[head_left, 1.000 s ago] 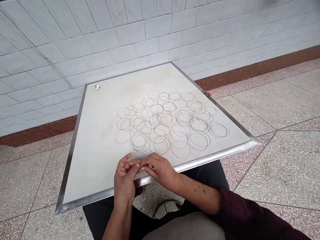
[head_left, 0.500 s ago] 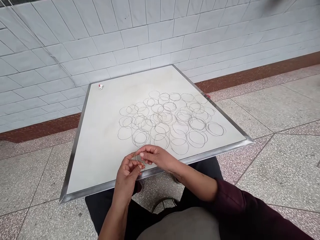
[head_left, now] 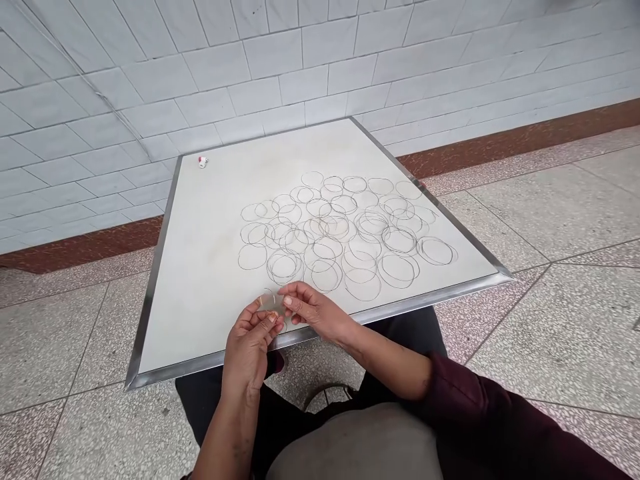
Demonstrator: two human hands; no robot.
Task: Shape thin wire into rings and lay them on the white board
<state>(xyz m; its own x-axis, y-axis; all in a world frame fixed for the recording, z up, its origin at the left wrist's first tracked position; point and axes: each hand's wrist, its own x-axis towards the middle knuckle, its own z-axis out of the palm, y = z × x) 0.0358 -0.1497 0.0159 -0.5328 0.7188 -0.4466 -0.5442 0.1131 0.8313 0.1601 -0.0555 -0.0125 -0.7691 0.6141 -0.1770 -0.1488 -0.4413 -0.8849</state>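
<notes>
Stretching out toward 12 o'clock, a white table [head_left: 197, 240] edged by a metal rim [head_left: 173, 369]. Across its middle and on toward 3 o'clock, lying flat and much overlapped, a broad scatter of thin dark rings [head_left: 334, 233]: wire by the look, so probably very light, springy rather than limp, and apt to snag on one another when lifted. Likely best to pinch a single ring at its least crossed edge, perhaps at 6 o'clock, and raise it gently to keep it round. Near 7 o'clock, close above the rim, the left hand [head_left: 249, 341], closed in a pinch of thumb and fingers on a thin loop [head_left: 275, 300]. Facing it from about 6 o'clock, the right hand [head_left: 317, 312], fingers curled, thumb close to the forefinger; impossible to tell whether gripping the same loop. Between the two, that loop, partly hidden and faint, probably weighing almost nothing, easy to kink, so best held lightly at its edge. Smallest, toward 10 o'clock near the far corner, a white-and-red trinket [head_left: 203, 162]
</notes>
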